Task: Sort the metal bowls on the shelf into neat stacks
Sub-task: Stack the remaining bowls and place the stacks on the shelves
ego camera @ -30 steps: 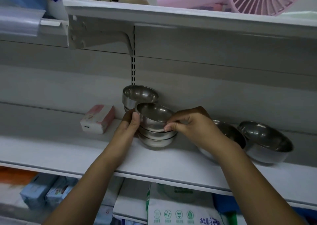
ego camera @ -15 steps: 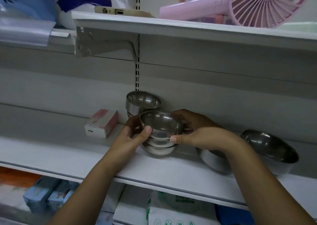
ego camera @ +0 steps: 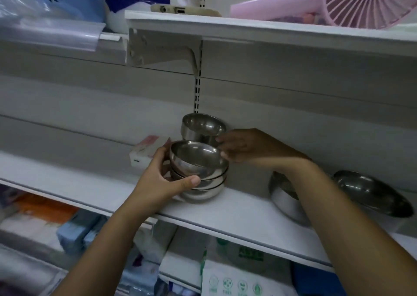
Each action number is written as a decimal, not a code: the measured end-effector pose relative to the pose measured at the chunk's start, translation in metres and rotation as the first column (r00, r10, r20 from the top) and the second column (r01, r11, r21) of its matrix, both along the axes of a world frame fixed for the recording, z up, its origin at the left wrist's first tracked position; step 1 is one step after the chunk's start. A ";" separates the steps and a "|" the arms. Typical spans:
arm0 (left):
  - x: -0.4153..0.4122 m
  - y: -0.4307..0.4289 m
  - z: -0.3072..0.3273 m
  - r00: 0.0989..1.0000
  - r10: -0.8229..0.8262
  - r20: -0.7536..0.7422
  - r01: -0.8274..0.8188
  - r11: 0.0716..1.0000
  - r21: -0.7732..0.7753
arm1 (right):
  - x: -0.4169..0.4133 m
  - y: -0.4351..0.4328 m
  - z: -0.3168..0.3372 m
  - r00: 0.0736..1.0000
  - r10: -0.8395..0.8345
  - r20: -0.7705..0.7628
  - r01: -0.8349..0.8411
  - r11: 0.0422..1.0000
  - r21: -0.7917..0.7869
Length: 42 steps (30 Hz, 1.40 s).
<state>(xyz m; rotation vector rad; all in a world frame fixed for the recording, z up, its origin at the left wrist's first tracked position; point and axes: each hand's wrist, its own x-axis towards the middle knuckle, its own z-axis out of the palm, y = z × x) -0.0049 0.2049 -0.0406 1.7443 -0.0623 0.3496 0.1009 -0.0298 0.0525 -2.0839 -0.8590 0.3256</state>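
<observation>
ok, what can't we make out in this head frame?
All head view.
- Rear stack: lower part hidden by the front stack; bowl count unknown.
- Right hand: fingertips blurred against the bowls; grip unclear.
- Front stack's near side: covered by the left hand.
- Large bowl: mostly behind the right forearm.
- Pink fan: cut off by the top edge.
- Lower-shelf packages: blurred, print unreadable.

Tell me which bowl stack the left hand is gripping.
The front stack, nearest the edge of the shelf: the left hand wraps around its side. The rear stack stands behind it, outside that grip.
</observation>
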 end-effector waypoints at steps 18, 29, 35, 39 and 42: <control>-0.017 -0.004 -0.004 0.974 0.198 0.108 -0.192 0.979 -0.066 | 0.063 0.029 -0.022 0.993 -0.114 -0.030 0.115 0.993 0.041; -0.016 -0.008 0.000 0.981 0.156 0.115 -0.159 0.987 0.014 | 0.057 0.027 -0.010 0.964 -0.221 0.149 0.198 0.968 0.156; -0.009 -0.006 -0.004 0.968 0.222 0.120 -0.222 0.975 -0.016 | 0.045 -0.013 -0.004 0.944 -0.299 0.143 0.255 0.931 0.262; -0.005 -0.009 -0.004 0.958 0.255 0.130 -0.255 0.967 -0.012 | 0.031 -0.041 -0.003 0.903 -0.373 0.213 0.331 0.921 0.206; -0.003 -0.011 -0.007 0.950 0.273 0.151 -0.274 0.962 -0.015 | 0.019 -0.055 -0.005 0.877 -0.404 0.260 0.380 0.914 0.141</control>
